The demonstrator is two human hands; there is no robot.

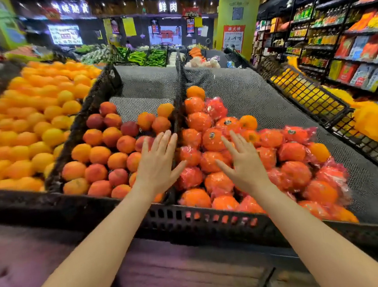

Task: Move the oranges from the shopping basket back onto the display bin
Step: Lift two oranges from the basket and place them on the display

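Oranges (242,161) lie in the right bin (204,222), peaches (113,150) in the bin left of it, citrus (28,125) farther left. Shelves (343,38) stand right, vegetables (148,57) behind.

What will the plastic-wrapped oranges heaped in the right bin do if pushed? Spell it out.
The round plastic-wrapped oranges would probably roll, since they sit heaped on a slope. The glossy wrap looks slick, so a grip may slide. Neighbours lean together, so pushing one likely shifts others.

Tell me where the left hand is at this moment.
In the head view, the left hand sits centre frame, open and empty, over the black divider between the peaches and the wrapped oranges, just left of the right hand.
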